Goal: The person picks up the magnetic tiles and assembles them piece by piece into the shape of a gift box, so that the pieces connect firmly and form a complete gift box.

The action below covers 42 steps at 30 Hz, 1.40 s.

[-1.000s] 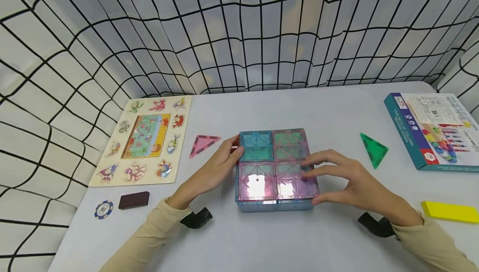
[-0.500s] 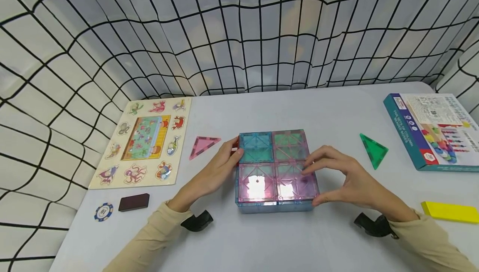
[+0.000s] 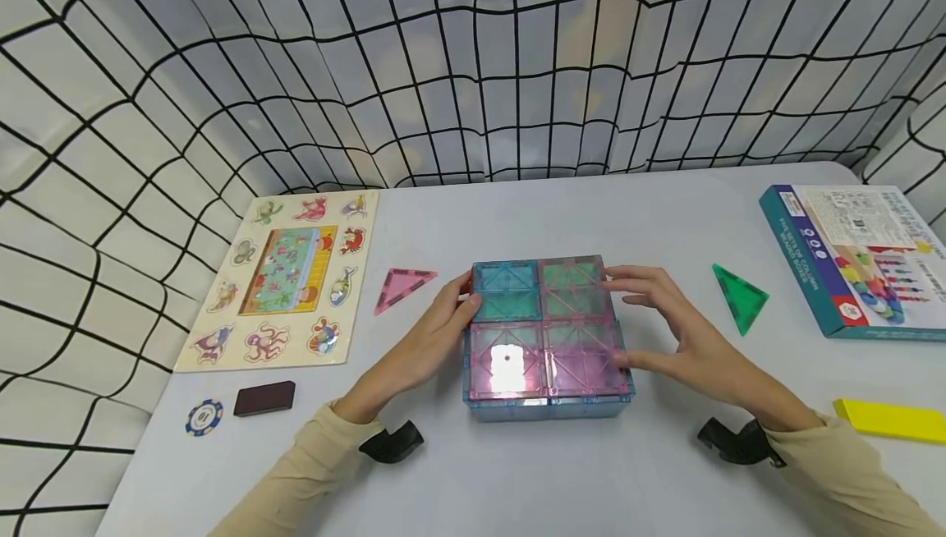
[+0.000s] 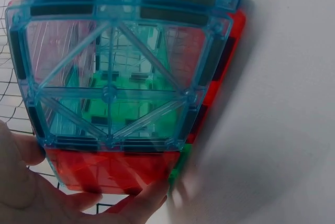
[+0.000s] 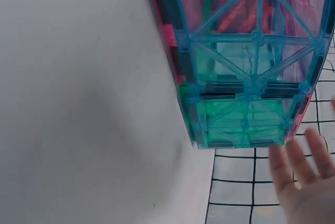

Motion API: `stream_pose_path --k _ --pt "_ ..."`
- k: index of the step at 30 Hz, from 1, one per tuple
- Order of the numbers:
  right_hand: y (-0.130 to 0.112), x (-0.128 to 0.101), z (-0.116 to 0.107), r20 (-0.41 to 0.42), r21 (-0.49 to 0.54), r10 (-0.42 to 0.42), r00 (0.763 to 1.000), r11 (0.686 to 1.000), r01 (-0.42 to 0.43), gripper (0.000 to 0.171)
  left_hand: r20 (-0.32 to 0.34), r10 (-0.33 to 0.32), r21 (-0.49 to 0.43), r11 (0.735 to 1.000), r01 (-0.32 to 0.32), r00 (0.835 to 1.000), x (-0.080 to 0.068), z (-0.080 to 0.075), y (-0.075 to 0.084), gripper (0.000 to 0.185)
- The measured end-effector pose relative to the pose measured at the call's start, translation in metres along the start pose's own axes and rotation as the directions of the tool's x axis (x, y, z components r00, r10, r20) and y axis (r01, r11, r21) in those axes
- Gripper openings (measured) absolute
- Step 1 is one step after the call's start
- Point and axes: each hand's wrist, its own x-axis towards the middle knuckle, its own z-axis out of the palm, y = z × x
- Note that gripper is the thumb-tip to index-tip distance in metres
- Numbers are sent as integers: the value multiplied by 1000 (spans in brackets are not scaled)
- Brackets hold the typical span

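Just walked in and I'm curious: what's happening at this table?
A person is handling a flat block of see-through magnetic tiles in the middle of the white table. The left hand touches its left edge, and the right hand, fingers straight, reaches over its right side. A pink triangle tile and a green triangle tile lie loose on either side, apart from the block.

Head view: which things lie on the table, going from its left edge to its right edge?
Poker chip → dark block → animal puzzle board → pink triangle → tile box → green triangle → game box → yellow block.
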Motion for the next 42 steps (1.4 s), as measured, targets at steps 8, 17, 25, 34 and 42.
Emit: stream_pose_path --k 8,17,25,34,42 --pt "4 1 4 151 171 200 968 959 -225 81 20 -38 -80 996 39 999 2 1 -4 68" --pt "-4 -3 12 206 190 351 913 901 -389 69 96 0 -38 999 3 995 -6 0 -11 72" --pt "-5 -4 16 189 175 344 920 910 -377 68 50 80 -13 997 -79 996 -5 8 -13 67" --pt "-9 -4 18 169 169 346 923 913 -373 68 72 38 4 999 -38 997 -9 10 -6 67" --pt "-9 -3 11 192 142 364 911 909 -393 67 48 48 29 998 -49 998 -9 12 -4 67"
